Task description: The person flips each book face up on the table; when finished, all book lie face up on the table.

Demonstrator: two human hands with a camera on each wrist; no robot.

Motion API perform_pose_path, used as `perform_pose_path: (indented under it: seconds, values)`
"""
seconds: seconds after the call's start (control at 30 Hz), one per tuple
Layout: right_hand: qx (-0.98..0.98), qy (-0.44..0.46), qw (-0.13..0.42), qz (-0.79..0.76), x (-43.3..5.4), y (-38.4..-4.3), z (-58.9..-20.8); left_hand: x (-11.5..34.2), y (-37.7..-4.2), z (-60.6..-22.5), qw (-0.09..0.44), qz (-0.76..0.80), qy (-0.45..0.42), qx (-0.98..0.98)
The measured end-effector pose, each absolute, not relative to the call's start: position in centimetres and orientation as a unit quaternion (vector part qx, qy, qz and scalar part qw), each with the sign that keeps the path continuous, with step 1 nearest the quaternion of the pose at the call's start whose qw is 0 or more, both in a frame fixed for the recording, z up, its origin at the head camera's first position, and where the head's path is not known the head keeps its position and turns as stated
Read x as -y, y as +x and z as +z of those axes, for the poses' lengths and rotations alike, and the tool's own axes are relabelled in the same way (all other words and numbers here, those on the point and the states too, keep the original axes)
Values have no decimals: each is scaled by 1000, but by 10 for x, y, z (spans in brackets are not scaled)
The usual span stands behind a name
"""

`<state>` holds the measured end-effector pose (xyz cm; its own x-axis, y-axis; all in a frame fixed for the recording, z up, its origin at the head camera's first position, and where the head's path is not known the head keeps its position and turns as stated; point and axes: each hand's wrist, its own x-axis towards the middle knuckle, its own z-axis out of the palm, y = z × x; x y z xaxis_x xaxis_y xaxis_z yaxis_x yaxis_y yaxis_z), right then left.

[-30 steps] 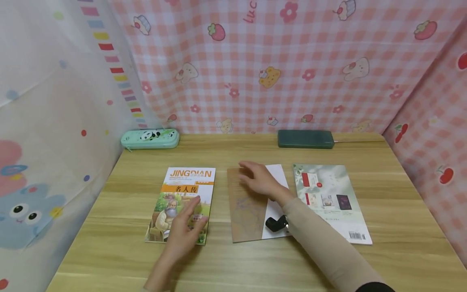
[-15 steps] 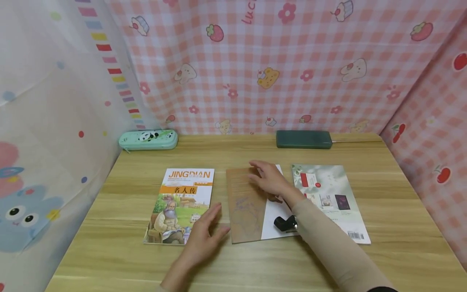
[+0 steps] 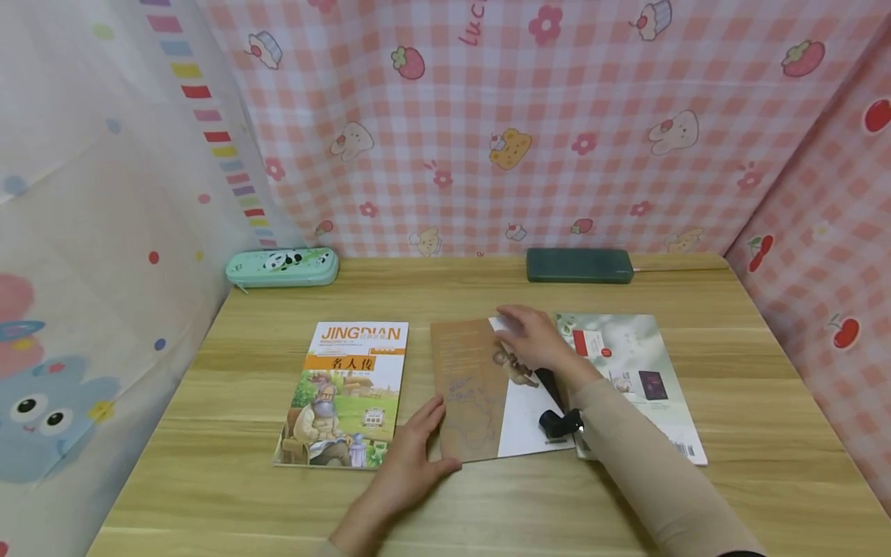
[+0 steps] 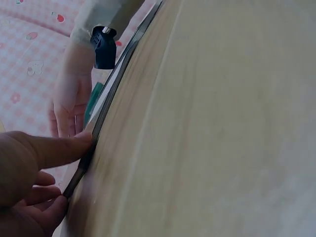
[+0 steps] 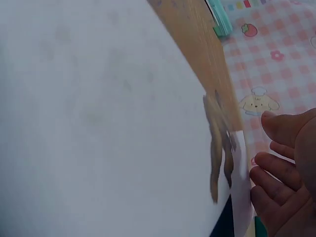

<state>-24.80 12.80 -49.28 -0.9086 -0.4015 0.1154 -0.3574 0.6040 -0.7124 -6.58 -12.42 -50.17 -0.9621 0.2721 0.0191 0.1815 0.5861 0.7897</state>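
A brown-and-white book (image 3: 468,398) lies flat in the middle of the table, with a small printed figure on its white part. My left hand (image 3: 411,463) is at the book's lower left corner, fingers along the left side and thumb at the bottom edge. In the left wrist view, the thumb (image 4: 64,149) stretches straight to the book's dark edge. Over the upper right part is my right hand (image 3: 534,340), its fingers loosely bent. The right wrist view shows those fingers (image 5: 279,170) right at the book's top edge, with the thumb apart from them.
An illustrated book with an orange title (image 3: 348,425) lies to the left, and a pale green magazine (image 3: 636,348) to the right, partly under the right sleeve. At the back stand a mint panda pencil case (image 3: 281,268) and a dark green case (image 3: 579,265), before a pink checked curtain (image 3: 445,116).
My left hand has moved right, from above the illustrated book to the middle book's corner. The right hand has slid right across the middle book, uncovering its printed figure.
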Motion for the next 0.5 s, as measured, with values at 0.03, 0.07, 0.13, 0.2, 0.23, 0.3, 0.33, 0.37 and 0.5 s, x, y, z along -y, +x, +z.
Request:
perform_pose_path:
  seconds: [0.03,0.07,0.13,0.2,0.23,0.3,0.33,0.37,0.5]
  values:
    - [-898,-212,22,-385,-130,-248,-493,124,-66,-502,54,435,125,-890]
    - [-900,-212,16,-380,-131,-249,-494,123,-66,-502,53,435,123,-890]
    - [-905,-213,6,-369,-135,-250,-494,122,-66,-502,53,437,120,-890]
    - [-907,-212,3,-364,-138,-251,-495,122,-66,-502,54,437,119,-890]
    - [-908,-210,5,-363,-139,-251,-494,122,-66,-501,55,437,119,-890]
    - [-911,-209,8,-355,-142,-253,-495,122,-65,-501,57,435,119,-891]
    - [-912,-210,10,-352,-143,-253,-495,122,-66,-501,58,433,120,-892]
    - [-913,-210,12,-350,-145,-254,-495,122,-66,-501,57,432,120,-892]
    - [-912,-221,15,-346,-152,-254,-494,123,-66,-501,57,428,123,-894]
